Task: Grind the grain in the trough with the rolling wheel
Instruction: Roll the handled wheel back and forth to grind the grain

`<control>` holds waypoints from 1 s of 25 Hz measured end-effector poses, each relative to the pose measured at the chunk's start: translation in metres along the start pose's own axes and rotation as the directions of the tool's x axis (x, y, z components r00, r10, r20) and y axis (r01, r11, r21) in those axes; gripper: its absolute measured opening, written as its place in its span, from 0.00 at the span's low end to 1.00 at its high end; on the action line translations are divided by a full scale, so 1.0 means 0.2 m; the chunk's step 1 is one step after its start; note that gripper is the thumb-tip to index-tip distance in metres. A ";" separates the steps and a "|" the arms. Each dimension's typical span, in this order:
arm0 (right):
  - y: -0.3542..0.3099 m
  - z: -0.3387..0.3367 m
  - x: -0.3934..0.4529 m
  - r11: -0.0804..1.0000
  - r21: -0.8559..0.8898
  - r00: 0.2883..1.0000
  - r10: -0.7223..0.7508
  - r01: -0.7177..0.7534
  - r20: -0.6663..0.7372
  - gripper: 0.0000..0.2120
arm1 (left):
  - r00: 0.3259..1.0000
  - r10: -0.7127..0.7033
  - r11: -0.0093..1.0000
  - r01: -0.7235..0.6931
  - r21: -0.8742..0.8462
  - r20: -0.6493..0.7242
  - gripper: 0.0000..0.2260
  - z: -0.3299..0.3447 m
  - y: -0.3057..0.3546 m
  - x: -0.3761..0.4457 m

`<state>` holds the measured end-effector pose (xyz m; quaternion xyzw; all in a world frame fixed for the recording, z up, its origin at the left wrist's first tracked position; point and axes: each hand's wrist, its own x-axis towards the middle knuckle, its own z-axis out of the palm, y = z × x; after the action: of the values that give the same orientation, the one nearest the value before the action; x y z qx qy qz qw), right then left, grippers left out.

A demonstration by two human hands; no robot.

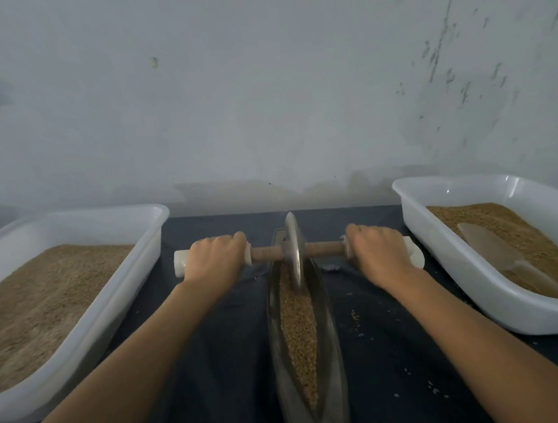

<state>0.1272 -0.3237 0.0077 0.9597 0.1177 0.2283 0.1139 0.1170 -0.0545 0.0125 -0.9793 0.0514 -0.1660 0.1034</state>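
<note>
On the far left, a white tub point(81, 308) is sitting on the dark cloth point(221, 362), filled with fine tan grain. Just beside it, the left hand point(215, 261) is curling tightly round the white grip on the left end of the axle point(264, 254), knuckles up, with the arm reaching out nearly straight.

In the middle, the wheel point(293, 249) is standing upright on its edge at the far end of the trough point(328, 339), its rim biting into the grain point(300, 334) that is lying along the channel from the wheel back toward the person. The wooden axle is running level through its hub.

The right hand point(380, 254) is wrapping the white grip on the other end in the same way, so the 2 hands are holding the axle evenly on either side of the wheel.

Judging from this, the stroke is sitting at its far limit, and most of the grain is waiting nearer the body. Doing it well likely means pressing down equally through both hands, keeping the axle level so the wheel is not tipping against the trough walls, and rolling slowly along the whole channel. Stray bits are already lying on the cloth, so uneven pressure could be flicking more grain out.

On the right, a 2nd white tub point(492, 309) is holding coarser grain and a scoop point(502, 256) resting in it.
</note>
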 end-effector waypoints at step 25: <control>0.06 -0.14 -0.59 0.952 0.194 0.970 -0.222 0.239 -0.102 0.26 | 0.871 0.222 0.947 -0.300 -0.116 -0.437 0.10 -0.11 -0.05 -0.69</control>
<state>0.0136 -0.3635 -0.0139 0.9362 0.2562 0.2379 0.0358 -0.0196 -0.0308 -0.0086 -0.9100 0.2195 -0.3512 0.0223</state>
